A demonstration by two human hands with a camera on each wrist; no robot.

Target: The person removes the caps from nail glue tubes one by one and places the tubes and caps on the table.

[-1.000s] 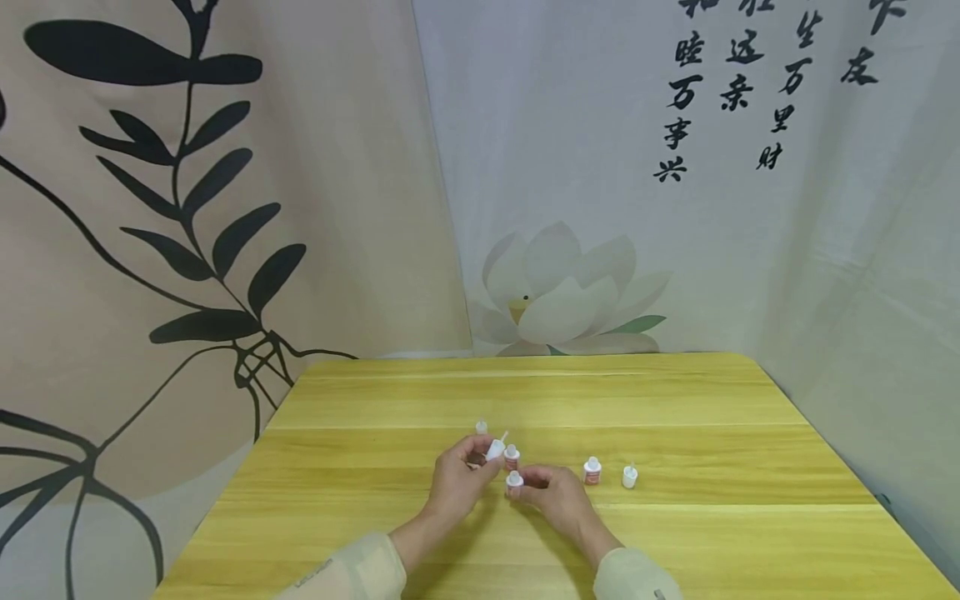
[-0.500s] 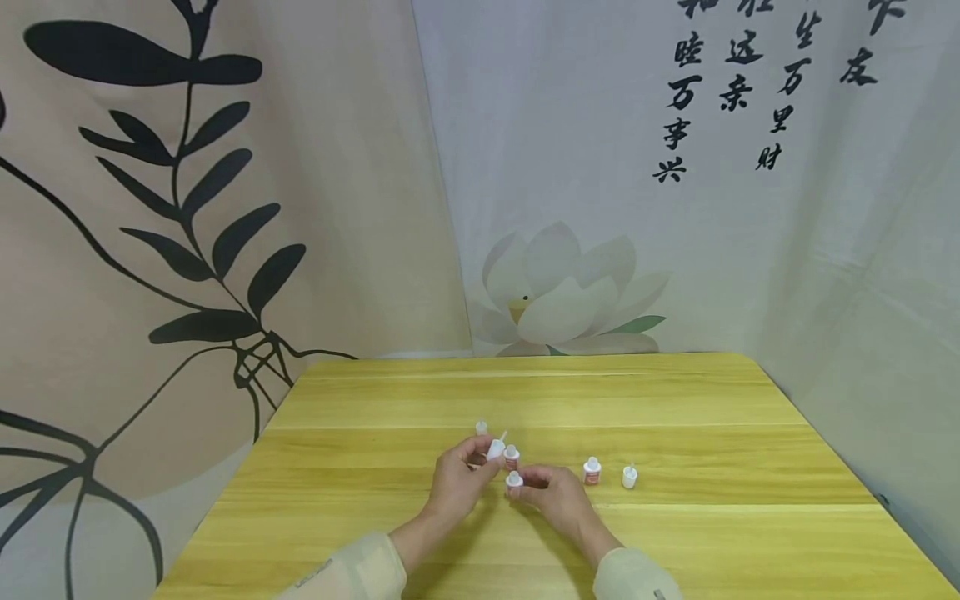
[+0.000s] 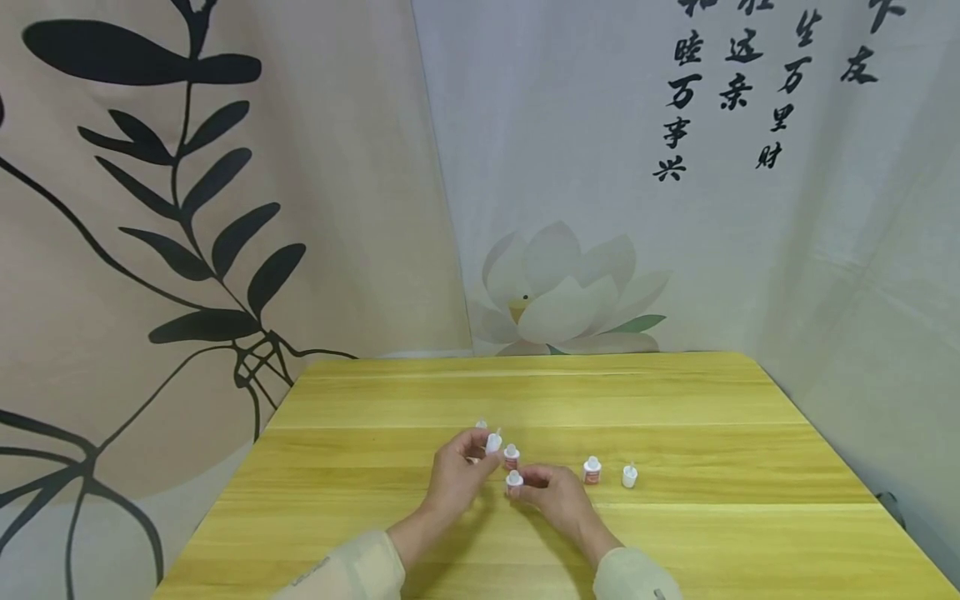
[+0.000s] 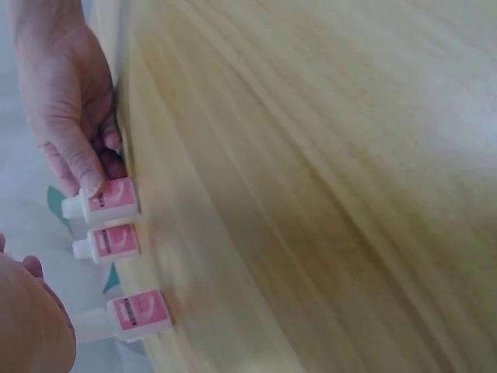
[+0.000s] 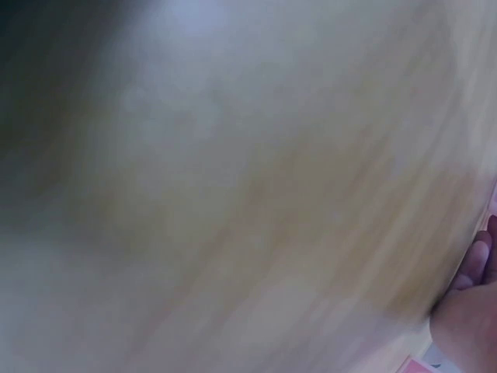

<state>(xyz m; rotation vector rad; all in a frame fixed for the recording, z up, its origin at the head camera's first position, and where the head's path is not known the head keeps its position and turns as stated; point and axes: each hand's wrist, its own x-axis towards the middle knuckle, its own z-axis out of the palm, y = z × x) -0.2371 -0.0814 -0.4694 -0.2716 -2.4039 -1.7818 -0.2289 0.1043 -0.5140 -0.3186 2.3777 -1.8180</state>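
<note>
My left hand [image 3: 456,471] pinches a small white cap [image 3: 493,442] whose thin stem points up. Between thumb and fingers, my right hand [image 3: 557,493] grips a small white bottle [image 3: 513,481] with a pink label, standing on the table. Just behind it stands a second such bottle [image 3: 512,457]. A third [image 3: 481,425] shows only its top past the left hand's fingers. In the left wrist view, three pink-labelled bottles form a row; the right hand [image 4: 70,109] touches the nearest one [image 4: 112,199], and the left hand [image 4: 35,318] is beside the farthest [image 4: 141,312].
To the right on the wooden table [image 3: 675,550] stand another pink-labelled bottle [image 3: 592,471] and a white cap [image 3: 629,476] with a thin stem. Printed cloth [image 3: 360,167] hangs behind the table. The right wrist view is mostly blurred tabletop.
My left hand has shifted slightly away and to the left with the white cap, now covering more of the rear bottle. The right hand and its bottle have stayed put.
</note>
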